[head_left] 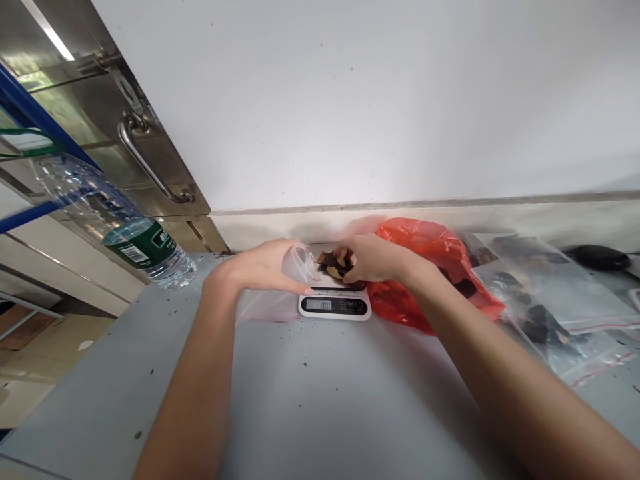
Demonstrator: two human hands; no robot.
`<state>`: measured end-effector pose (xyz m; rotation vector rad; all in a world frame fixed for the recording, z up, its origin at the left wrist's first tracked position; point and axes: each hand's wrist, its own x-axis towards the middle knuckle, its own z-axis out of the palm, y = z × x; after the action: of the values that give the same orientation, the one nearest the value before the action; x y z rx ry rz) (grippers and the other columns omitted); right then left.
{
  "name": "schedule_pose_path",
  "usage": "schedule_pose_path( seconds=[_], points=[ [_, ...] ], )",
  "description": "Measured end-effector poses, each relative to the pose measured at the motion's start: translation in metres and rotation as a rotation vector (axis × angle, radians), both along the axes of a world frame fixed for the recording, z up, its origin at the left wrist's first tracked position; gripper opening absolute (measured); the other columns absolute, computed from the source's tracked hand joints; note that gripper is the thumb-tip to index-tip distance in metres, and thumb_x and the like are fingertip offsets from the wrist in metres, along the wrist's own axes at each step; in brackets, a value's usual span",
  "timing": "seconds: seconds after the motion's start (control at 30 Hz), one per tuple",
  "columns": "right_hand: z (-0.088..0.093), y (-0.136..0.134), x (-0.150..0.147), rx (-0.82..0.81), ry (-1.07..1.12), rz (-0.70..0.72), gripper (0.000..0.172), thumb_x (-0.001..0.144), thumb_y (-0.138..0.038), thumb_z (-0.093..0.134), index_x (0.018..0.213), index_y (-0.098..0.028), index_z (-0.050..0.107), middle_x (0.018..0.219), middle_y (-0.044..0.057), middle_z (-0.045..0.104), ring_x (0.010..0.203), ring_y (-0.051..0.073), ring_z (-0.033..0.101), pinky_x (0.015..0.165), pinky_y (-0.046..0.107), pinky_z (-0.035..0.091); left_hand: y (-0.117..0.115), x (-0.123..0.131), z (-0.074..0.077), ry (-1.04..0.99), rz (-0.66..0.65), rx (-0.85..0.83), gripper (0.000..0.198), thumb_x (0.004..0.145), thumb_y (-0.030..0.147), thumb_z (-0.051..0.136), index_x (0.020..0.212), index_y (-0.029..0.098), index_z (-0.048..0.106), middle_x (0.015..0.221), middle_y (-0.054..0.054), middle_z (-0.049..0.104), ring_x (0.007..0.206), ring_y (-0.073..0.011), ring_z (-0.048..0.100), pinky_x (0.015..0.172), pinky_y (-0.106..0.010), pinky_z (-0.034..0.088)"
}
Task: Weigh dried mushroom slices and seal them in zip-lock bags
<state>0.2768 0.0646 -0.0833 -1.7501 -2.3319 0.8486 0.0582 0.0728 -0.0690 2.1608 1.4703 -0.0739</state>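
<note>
A white kitchen scale [335,316] sits on the grey table near the wall, its display lit and seeming to read 10.0. Dried dark-brown and tan pieces [334,267], curled like dried mushroom, are gathered over its platform. My right hand [373,259] has its fingers closed on these pieces from the right. On the left, my left hand [267,267] grips a clear plastic bag [301,263], thumb and fingers curved round its spread mouth. The bag's lower part lies flat on the table beside the scale. Some of my right fingertips are hidden.
An open red plastic bag [420,233] with dark pieces inside lies right of the scale. Beyond it are clear zip bags [560,293] holding dark pieces, and a black object [597,257]. A water bottle [145,247] stands at the left edge. Dark crumbs dot the table [280,413].
</note>
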Motion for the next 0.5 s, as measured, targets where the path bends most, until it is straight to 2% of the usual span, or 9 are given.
schedule_pose_path(
  seconds=[0.2, 0.33, 0.5],
  points=[
    [0.000, 0.000, 0.003, 0.001, 0.041, -0.015, 0.016, 0.069, -0.006, 0.064, 0.067, -0.022, 0.064, 0.060, -0.002, 0.058, 0.055, 0.012, 0.047, 0.051, 0.027, 0.036, 0.000, 0.002, -0.001, -0.002, -0.012, -0.014, 0.093, 0.071, 0.066, 0.078, 0.151, 0.027, 0.051, 0.157, -0.010, 0.056, 0.141, -0.0372, 0.055, 0.110, -0.039, 0.047],
    [0.000, 0.002, 0.009, 0.005, 0.112, -0.024, 0.012, 0.068, -0.009, 0.065, 0.068, -0.021, 0.065, 0.065, -0.003, 0.060, 0.057, 0.012, 0.047, 0.052, 0.027, 0.036, -0.001, 0.005, 0.000, 0.004, -0.020, -0.018, 0.090, 0.072, 0.066, 0.077, 0.149, 0.027, 0.053, 0.159, -0.010, 0.054, 0.141, -0.0383, 0.054, 0.109, -0.041, 0.047],
    [0.011, 0.000, 0.018, 0.007, 0.129, 0.002, 0.009, 0.066, -0.016, 0.073, 0.067, -0.022, 0.066, 0.065, -0.002, 0.055, 0.058, 0.013, 0.045, 0.054, 0.028, 0.033, -0.004, 0.008, 0.003, -0.029, -0.031, -0.013, 0.080, 0.073, 0.065, 0.078, 0.140, 0.026, 0.060, 0.151, -0.009, 0.062, 0.134, -0.0373, 0.060, 0.106, -0.043, 0.049]
  ],
)
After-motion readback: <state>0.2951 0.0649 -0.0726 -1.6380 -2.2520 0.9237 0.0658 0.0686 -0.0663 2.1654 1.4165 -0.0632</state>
